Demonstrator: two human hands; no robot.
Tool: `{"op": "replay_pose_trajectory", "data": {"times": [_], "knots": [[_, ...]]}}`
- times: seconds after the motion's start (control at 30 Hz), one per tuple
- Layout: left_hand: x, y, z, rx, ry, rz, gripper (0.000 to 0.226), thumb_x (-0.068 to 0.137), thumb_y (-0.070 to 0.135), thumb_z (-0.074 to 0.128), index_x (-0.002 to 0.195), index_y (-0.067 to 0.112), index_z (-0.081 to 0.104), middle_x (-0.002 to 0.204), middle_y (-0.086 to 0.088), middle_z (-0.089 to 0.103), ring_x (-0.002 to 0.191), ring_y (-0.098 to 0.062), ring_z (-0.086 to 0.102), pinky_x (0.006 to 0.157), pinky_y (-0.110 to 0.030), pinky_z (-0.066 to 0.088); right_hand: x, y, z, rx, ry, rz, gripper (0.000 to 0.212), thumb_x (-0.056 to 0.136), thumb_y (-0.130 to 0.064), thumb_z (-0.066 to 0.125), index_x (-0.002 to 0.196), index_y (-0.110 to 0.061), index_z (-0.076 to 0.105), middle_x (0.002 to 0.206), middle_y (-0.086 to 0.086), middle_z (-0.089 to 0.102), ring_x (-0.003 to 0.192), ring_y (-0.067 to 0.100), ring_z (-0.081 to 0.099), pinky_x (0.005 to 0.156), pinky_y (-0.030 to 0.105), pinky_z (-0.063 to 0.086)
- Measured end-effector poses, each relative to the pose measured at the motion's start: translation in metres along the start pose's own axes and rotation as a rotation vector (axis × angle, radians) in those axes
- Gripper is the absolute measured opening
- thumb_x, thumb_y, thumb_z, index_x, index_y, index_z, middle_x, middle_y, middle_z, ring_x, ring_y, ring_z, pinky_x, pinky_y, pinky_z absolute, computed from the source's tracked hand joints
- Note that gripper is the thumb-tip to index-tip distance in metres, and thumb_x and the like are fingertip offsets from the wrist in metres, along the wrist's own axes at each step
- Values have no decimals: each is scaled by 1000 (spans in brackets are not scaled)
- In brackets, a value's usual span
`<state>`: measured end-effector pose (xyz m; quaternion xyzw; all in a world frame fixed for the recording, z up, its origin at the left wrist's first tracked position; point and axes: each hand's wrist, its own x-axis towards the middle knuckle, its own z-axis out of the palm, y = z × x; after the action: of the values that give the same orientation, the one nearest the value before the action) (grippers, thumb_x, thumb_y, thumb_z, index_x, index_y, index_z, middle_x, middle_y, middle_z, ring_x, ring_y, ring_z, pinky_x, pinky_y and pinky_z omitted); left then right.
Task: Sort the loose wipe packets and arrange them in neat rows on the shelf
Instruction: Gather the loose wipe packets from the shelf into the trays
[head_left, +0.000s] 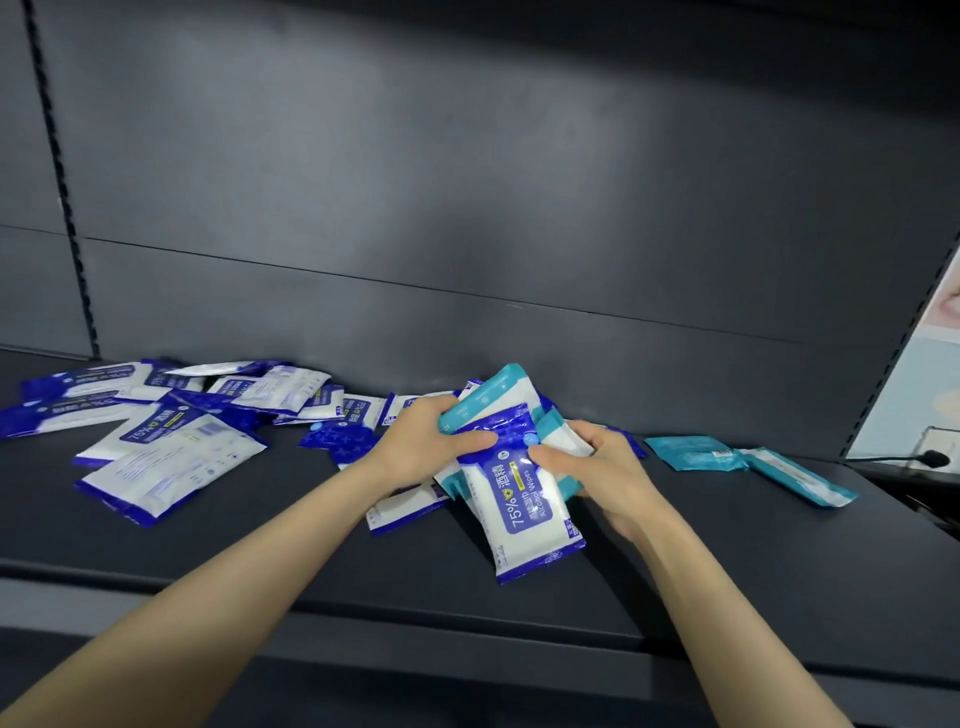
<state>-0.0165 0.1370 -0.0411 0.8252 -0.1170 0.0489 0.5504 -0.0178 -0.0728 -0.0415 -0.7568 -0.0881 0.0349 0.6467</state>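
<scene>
A blue and white wipe packet (530, 514) marked 75% hangs tilted over the middle of the dark shelf (260, 545). My left hand (426, 441) grips its top left, thumb laid across the blue end. My right hand (597, 467) holds its right side together with teal packets (501, 387) bunched behind it. Several blue packets (171, 447) lie scattered flat on the left of the shelf. Two teal packets (696, 453) (800, 478) lie flat on the right.
The dark back panel (467, 208) rises right behind the packets. A slanted side panel with a pale poster (919, 374) closes the shelf on the right. The shelf's front edge (363, 613) runs below my forearms.
</scene>
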Motion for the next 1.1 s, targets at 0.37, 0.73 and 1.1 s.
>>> {"op": "replay_pose_trajectory", "data": {"times": [0.37,0.73,1.1], "knots": [[-85,6,-35,-392,-180,-129,42,82,30,69,117,11,57,103,-7,73,95,-23,70,81,-41,57,-63,-28,57,110,84,-133,21,78,-13,76,96,-17,65,88,3,75,71,16,72,55,24,55],[-219,-24,-43,-549,-10,-256,25,87,11,64,112,7,61,101,-15,72,93,-30,70,78,-47,57,-146,5,142,-75,-24,-154,33,80,-31,75,100,-35,49,110,4,64,84,13,69,65,27,56],[-344,-107,-86,-608,35,-440,68,61,11,85,121,7,53,109,-11,70,96,-24,69,72,-37,58,-221,70,240,105,-208,138,73,74,-12,80,128,-32,37,103,-7,64,80,6,69,61,20,55]]}}
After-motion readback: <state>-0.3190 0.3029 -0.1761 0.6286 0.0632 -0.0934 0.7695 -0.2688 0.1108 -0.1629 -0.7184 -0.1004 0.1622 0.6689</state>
